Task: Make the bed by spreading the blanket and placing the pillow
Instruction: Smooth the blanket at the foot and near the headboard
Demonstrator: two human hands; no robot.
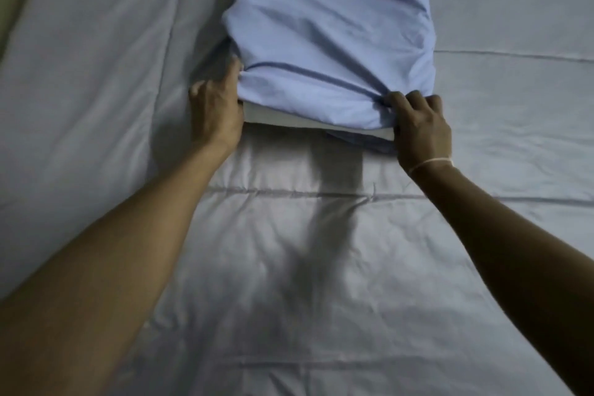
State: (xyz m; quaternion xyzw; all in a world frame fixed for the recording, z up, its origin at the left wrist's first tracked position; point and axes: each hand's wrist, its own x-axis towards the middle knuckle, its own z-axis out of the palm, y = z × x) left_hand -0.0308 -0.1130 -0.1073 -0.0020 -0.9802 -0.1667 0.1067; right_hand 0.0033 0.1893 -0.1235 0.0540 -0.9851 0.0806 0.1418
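Both arms are reaching out; the left hand (216,106) and right hand (421,125) are gripping the pillow's (331,42) near corners on the bed (289,267).

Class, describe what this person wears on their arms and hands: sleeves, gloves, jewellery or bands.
Both forearms are bare: no sleeves show, and no gloves. The left hand wears nothing visible. The right hand has a thin pale band around its wrist. No rings are visible.

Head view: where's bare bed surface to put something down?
Free: grey blanket between the forearms, and on both sides of the light-blue pillow. Crowded: the pillow's near edge, gripped by left hand and right hand.
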